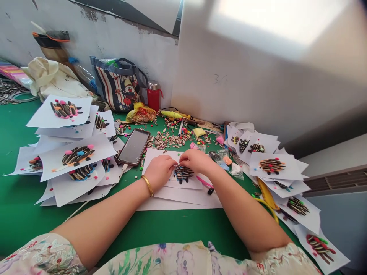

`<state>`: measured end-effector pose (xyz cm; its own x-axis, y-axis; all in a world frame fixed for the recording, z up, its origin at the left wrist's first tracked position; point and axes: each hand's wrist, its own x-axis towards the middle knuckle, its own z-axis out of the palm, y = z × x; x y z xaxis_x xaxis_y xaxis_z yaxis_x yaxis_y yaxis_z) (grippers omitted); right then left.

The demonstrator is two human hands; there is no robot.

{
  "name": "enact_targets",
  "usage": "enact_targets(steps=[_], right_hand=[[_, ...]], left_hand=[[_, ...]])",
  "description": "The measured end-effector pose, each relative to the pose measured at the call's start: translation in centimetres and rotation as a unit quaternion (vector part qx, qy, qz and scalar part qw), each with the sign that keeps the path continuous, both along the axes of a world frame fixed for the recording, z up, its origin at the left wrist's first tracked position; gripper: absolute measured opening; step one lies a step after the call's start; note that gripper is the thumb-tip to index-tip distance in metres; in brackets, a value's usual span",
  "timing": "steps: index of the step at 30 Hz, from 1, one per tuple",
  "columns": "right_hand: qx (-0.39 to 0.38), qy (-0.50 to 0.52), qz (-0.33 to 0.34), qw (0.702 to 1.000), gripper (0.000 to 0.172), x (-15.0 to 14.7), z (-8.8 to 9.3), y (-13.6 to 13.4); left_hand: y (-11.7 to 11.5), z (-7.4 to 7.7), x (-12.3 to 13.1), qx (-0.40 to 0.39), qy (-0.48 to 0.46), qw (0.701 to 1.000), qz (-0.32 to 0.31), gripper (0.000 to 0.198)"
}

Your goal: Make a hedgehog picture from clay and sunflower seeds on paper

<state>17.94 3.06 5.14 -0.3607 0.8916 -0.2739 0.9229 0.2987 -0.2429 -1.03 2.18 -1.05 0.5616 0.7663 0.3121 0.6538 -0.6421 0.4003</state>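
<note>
A small hedgehog-like figure of sunflower seeds [184, 173] sits on a white sheet of paper [172, 182], with blue along its edge and dark feet. At its upper left, my left hand [159, 172], with a gold bangle on the wrist, has thumb and finger pinched together. My right hand [197, 160] bends over the top of the figure, its fingertips also pinched and nearly meeting the left ones. Whatever is between the fingertips is too small or hidden to make out. A pink strip with a black end [205, 182] lies right of the figure.
Stacks of finished-looking seed pictures stand at the left [77, 154] and right [272, 166]. Behind the paper are a phone [134, 147], loose sunflower seeds [166, 139] and small bags of coloured clay [228, 160]. A red flask [154, 97] and striped bag [114, 86] stand by the wall.
</note>
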Motion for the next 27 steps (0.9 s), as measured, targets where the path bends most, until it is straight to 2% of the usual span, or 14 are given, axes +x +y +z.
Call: enact_targets(steps=[3, 7, 13, 21, 27], right_hand=[[-0.066, -0.031, 0.020, 0.997, 0.014, -0.8, 0.4, 1.9], [-0.087, -0.051, 0.047, 0.994, 0.013, -1.2, 0.2, 2.9], [-0.058, -0.062, 0.076, 0.993, 0.015, -0.8, -0.6, 3.3], [-0.017, -0.063, 0.113, 0.991, 0.009, -0.3, -0.7, 3.4], [0.011, -0.055, 0.112, 0.992, 0.008, -0.2, -1.0, 3.2]], left_hand=[[-0.3, 0.2, -0.2, -0.003, 0.003, 1.000, -0.002, 0.019], [-0.5, 0.4, -0.2, -0.013, 0.014, 1.000, -0.002, 0.020], [-0.5, 0.3, -0.1, -0.017, 0.006, 1.000, 0.000, 0.021], [-0.8, 0.6, -0.3, -0.015, 0.032, 0.999, -0.011, 0.028], [-0.9, 0.4, -0.4, -0.011, 0.042, 0.999, -0.014, 0.033]])
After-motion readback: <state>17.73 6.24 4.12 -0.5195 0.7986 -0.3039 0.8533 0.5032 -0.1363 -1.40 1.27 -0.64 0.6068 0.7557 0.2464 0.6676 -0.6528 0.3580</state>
